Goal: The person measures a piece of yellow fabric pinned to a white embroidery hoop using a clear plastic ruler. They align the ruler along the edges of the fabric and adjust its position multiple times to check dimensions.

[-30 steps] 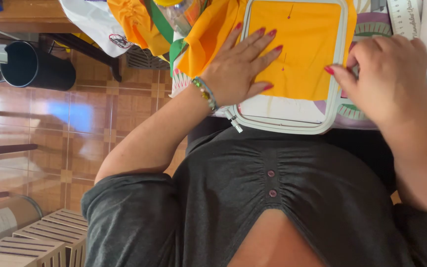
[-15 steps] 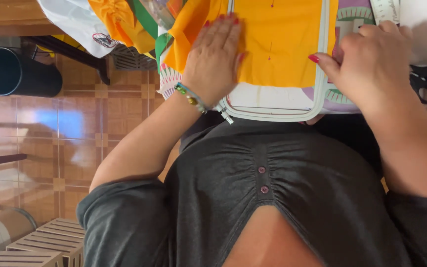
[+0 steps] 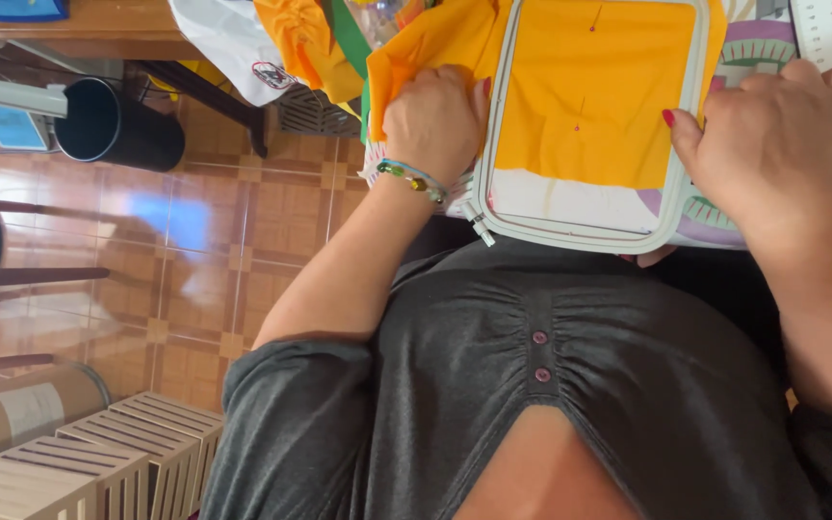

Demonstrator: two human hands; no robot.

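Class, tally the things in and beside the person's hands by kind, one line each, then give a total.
Hands: 2, left hand and right hand
Embroidery hoop: 1
Yellow fabric: 1
Beaded bracelet: 1
Black bin: 1
Slatted wooden boxes: 3
Total: 9

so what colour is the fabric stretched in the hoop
Bright yellow-orange fabric, seen in the head view, inside the white embroidery hoop.

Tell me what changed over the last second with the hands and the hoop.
The left hand slid off the yellow fabric inside the embroidery hoop to the hoop's left edge, fingers now curled on the loose fabric there. The right hand shifted only slightly and still grips the hoop's right edge. The fabric stays stretched in the hoop; the black bin on the tiled floor is unchanged.
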